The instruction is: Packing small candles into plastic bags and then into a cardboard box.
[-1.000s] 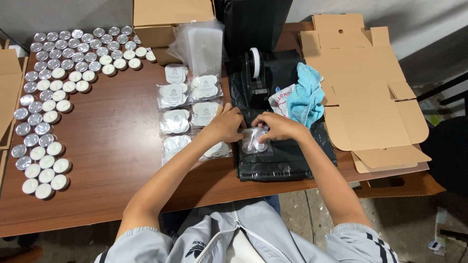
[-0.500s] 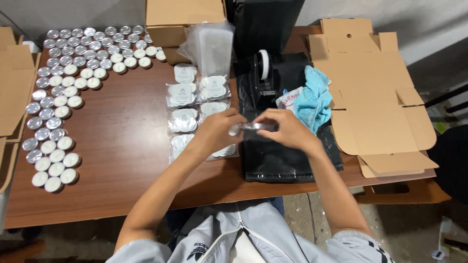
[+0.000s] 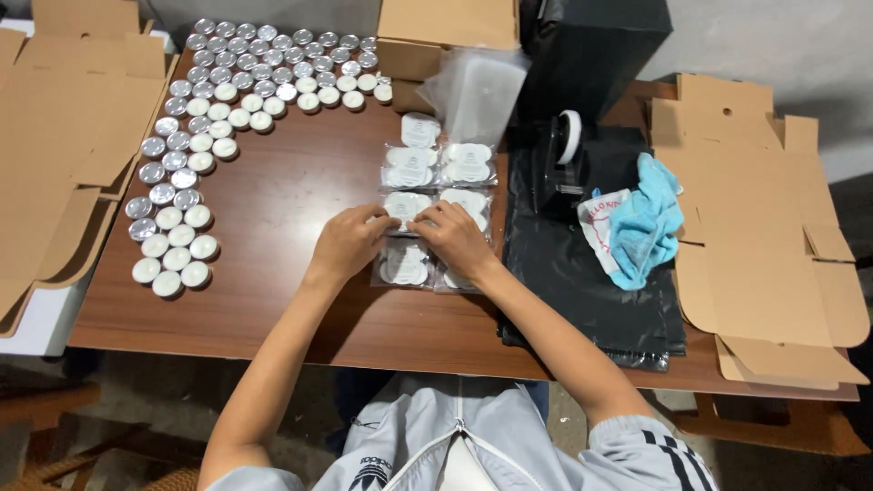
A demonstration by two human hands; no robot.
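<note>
Both hands met at the middle of the frame over a small clear packet of tealights [image 3: 406,206], one of several lying in two short columns on the brown tabletop [image 3: 300,191]. The left hand [image 3: 350,244] had its fingers curled down onto the packet's left edge, and the right hand [image 3: 456,236] pinched its right edge with fingers bent close together; neither hand was spread wide. The packet lay flat on the wood, touching the hands on both sides.

Just above it lay more filled packets [image 3: 441,165], side by side, and just below the hands two further packets [image 3: 405,265] showed partly under the wrists. A stack of empty clear bags [image 3: 473,91] leaned at the upper centre, against a cardboard box [image 3: 446,32].

Loose tealights [image 3: 195,136] in silver cups curved in a long band from the upper centre down the left side of the tabletop, well apart from the hands. Flat cardboard blanks [image 3: 64,155] lay at the far left, and others [image 3: 755,209] at the right edge of the frame.

Right of the packets a black plastic sheet [image 3: 582,282] covered the tabletop, bearing a tape dispenser [image 3: 566,159] and a light blue cloth [image 3: 646,223] bunched beside a small white printed bag [image 3: 600,227].
</note>
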